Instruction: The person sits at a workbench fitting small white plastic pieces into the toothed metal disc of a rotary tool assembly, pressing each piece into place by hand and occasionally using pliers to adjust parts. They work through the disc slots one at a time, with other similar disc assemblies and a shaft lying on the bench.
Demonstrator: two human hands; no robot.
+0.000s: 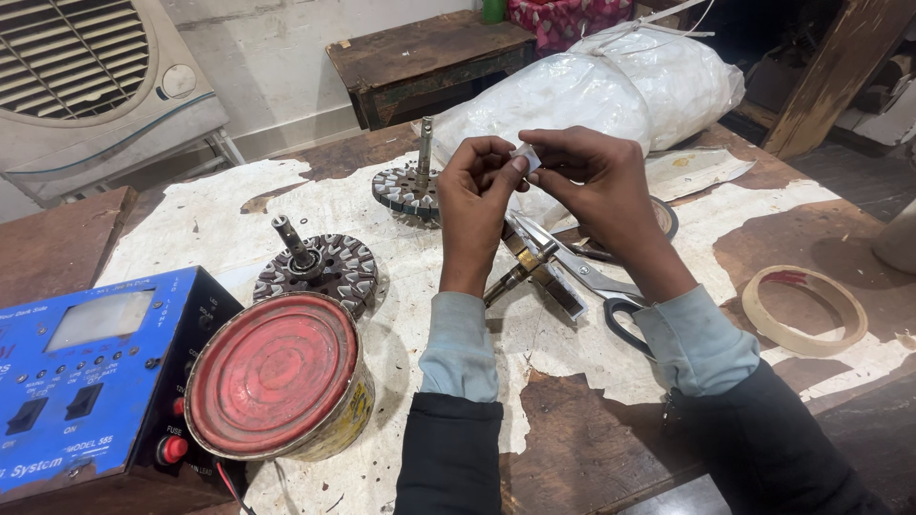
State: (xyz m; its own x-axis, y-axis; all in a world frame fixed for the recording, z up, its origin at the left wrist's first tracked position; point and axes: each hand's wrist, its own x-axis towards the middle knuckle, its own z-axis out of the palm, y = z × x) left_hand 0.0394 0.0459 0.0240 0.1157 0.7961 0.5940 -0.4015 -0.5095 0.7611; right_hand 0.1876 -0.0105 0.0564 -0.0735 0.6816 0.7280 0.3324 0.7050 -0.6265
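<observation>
While both hands (534, 181) pinch the small white tape scrap (526, 157), keeping it taut looks wisest.

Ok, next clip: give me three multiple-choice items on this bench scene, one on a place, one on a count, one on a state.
1. Where do the scissors lie?
A. on the blue meter box
B. on the table under the hands
C. on the wooden stool

2. How many finned motor cores with upright shafts stand on the table?
A. one
B. two
C. four

3. What is the state of the round tin?
A. lid shut, lying on its side
B. open and upright
C. crushed flat

Answers:
1 B, the scissors rest on the paper-covered top below the left hand and right hand.
2 B, one core sits near the tin and another core behind it.
3 A, the red lid faces the camera, closed.

Both hands pinch a small white piece between the fingertips.
</observation>
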